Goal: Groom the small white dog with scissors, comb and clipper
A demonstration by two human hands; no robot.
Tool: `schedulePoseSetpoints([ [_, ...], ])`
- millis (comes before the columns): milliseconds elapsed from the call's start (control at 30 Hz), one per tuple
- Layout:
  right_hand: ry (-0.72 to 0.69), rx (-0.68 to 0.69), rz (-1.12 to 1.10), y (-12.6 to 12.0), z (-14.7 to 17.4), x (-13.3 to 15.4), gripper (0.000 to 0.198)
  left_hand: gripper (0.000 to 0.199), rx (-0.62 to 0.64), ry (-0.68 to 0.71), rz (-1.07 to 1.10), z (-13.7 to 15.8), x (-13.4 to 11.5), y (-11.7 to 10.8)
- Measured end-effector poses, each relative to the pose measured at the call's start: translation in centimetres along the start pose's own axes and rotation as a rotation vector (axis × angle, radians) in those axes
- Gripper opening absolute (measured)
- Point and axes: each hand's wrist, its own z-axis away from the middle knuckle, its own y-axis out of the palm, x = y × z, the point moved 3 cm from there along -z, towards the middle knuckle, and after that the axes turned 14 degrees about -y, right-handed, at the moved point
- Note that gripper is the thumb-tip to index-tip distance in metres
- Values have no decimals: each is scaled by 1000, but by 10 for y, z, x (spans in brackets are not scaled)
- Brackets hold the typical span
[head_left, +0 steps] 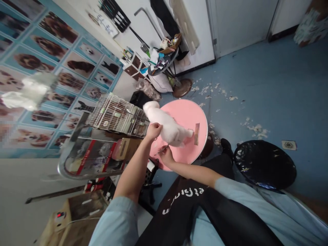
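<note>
A white, fluffy dog [166, 124] stands on a round pink table [191, 111]. My left hand [154, 131] is closed against the dog's near side, its fingers curled at the white coat; what exactly they pinch is hidden. Just below it, my right hand [167, 156] holds a pair of scissors [162, 150] by the handles, close to the dog's lower side. The blades point left. A metal comb [196, 134] lies on the table near its right edge, beside one of the dog's paws.
Wire cages [120, 116] stand left of the table, beside a metal rail [61, 164]. A black round stool [265, 164] is at my right. White hair clumps [257, 129] litter the blue floor. A cluttered small stand [164, 61] is at the back.
</note>
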Motion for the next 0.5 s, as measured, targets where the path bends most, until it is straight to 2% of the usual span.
schedulePoseSetpoints([
  [200,32,-85,-22,-12,19,5,41,20,7,66,51,15,-7,3],
  [300,47,-104,-12,-17,22,9,37,22,-2,57,59,17,-10,5],
  [500,51,-105,-13,-25,21,16,42,22,-34,99,48,17,-16,8],
])
